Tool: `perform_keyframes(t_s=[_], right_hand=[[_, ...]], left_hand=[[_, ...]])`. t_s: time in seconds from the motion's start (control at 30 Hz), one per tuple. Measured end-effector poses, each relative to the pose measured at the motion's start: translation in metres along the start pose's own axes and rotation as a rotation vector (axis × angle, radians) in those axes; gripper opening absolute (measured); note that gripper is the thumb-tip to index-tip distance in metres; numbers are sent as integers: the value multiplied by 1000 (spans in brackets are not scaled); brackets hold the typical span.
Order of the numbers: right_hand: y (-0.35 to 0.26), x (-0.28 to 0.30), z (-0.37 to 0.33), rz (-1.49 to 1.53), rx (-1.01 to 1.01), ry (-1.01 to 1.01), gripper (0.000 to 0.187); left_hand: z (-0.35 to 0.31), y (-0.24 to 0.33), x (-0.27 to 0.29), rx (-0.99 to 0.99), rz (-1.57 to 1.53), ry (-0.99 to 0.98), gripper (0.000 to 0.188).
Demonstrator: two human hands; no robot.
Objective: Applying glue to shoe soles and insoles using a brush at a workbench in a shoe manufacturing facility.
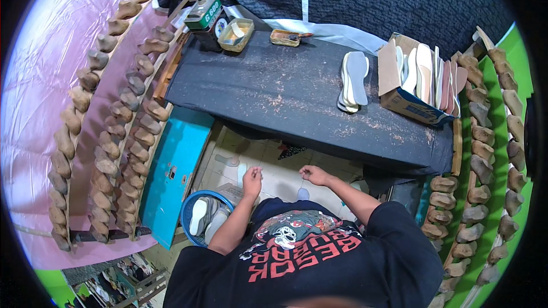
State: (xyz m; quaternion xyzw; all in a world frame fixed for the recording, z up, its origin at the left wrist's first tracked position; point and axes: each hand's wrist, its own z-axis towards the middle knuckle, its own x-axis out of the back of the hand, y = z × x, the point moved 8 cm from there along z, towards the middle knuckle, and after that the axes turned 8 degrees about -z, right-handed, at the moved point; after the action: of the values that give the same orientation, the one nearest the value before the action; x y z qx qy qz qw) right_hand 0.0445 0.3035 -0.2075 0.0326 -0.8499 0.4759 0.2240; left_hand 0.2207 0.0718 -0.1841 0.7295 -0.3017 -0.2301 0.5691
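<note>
My left hand (pixel 252 181) is raised in front of my body, its fingers loosely curled in, and nothing shows in it. To its right, my right hand (pixel 315 175) also hangs in the air with fingers bent inward and nothing visible in them. Both are apart from each other and short of the near edge of the black-covered table (pixel 262 91). On that table, toward the right, lies a stack of insoles (pixel 357 77), grey on top with pale ones under it. Beside the stack stands a cardboard box (pixel 408 102) packed with upright insoles in white, beige and brown.
A metal can (pixel 205 19), a tub (pixel 236 35) and a small tray with a brush (pixel 285 37) stand along the table's back. Racks of wooden shoe lasts (pixel 108 162) rise at left and right. Below are a turquoise door (pixel 174 188) and a blue basket holding shoes (pixel 188 228).
</note>
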Motion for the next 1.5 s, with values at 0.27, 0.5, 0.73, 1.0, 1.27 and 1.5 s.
perform_keyframes(t_s=[0.27,0.5,0.73,1.0,1.27,1.5], right_hand=[[-97,1,13,393,197,228,24],[-190,77,34,450,299,220,19],[-229,150,83,388,226,552,18],[-208,162,66,448,110,730,16],[-172,245,-9,156,2,1114,14],[-159,343,-67,-276,-64,1371,36]], left_hand=[[58,127,-98,-94,-148,-263,10],[109,188,-126,-107,-187,-444,12],[194,214,-98,-86,-218,-449,13],[227,206,-146,11,-267,-528,13],[204,207,-270,64,-209,-874,33],[187,245,-376,-240,82,-1055,53]])
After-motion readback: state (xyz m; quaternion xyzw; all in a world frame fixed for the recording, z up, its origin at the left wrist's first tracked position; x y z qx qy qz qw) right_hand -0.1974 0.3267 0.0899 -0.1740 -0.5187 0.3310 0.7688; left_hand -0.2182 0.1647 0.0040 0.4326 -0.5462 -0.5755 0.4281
